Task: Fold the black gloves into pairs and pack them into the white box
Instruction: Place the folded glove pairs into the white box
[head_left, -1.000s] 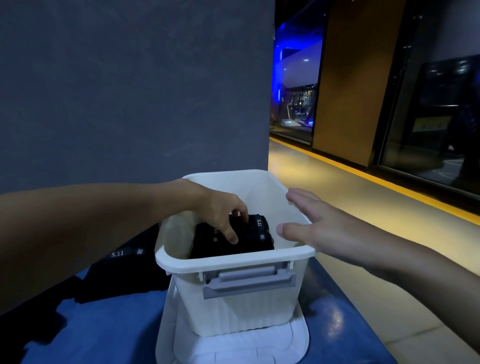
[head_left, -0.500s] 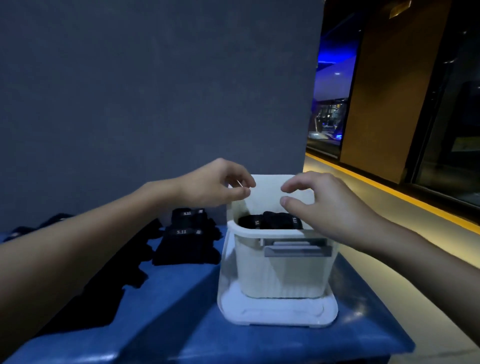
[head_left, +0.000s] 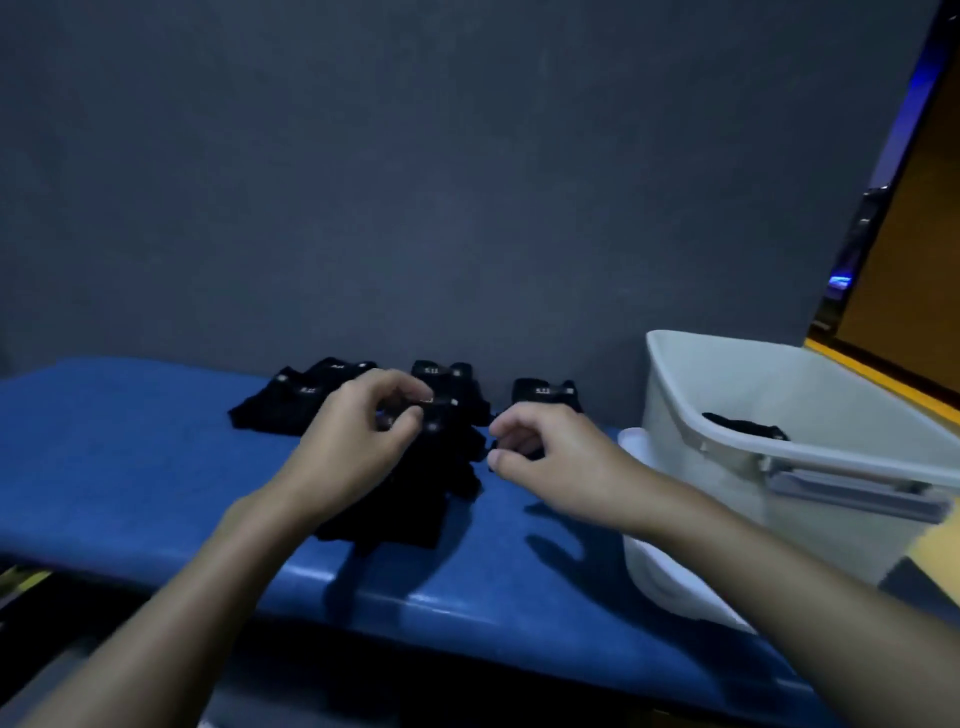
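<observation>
Several black gloves (head_left: 457, 387), white "5.11" cuff labels

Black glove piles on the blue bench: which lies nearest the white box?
The small pile farthest right, against the wall, just beyond the right hand.

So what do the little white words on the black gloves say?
"5.11" on the back glove.
"5.11" on the right glove, beside the white box.
Marks on the left gloves: too blurred to read.
Tag on the middle glove that the left hand pinches: too blurred.
</observation>
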